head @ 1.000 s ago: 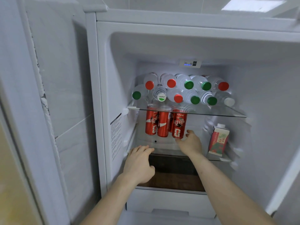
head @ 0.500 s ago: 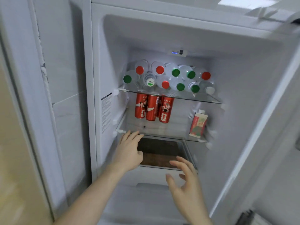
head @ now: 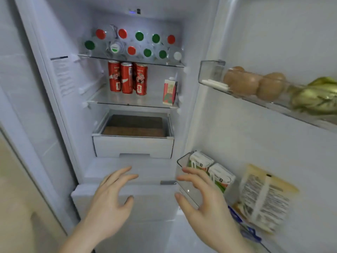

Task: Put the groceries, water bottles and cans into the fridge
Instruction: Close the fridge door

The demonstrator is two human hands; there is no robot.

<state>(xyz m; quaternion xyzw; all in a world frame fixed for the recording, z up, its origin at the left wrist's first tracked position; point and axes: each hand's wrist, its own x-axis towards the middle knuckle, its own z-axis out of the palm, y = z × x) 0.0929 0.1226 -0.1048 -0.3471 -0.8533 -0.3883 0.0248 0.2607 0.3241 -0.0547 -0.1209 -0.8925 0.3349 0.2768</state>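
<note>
The fridge [head: 54,99] stands open. Water bottles [head: 134,45] are stacked on their sides on the top glass shelf [head: 131,61], caps outward; three red cans [head: 127,78] stand upright on the shelf below, with a small carton [head: 170,92] well apart to their right. In the door, eggs [head: 255,84] and leafy greens [head: 317,95] lie in the upper bin [head: 211,73] — two cartons [head: 211,170] and a printed packet [head: 264,198] sit lower down. The left hand [head: 109,203] and right hand [head: 207,203] are held in front of the lower drawers, fingers spread and relaxed — nothing is gripped by either.
</note>
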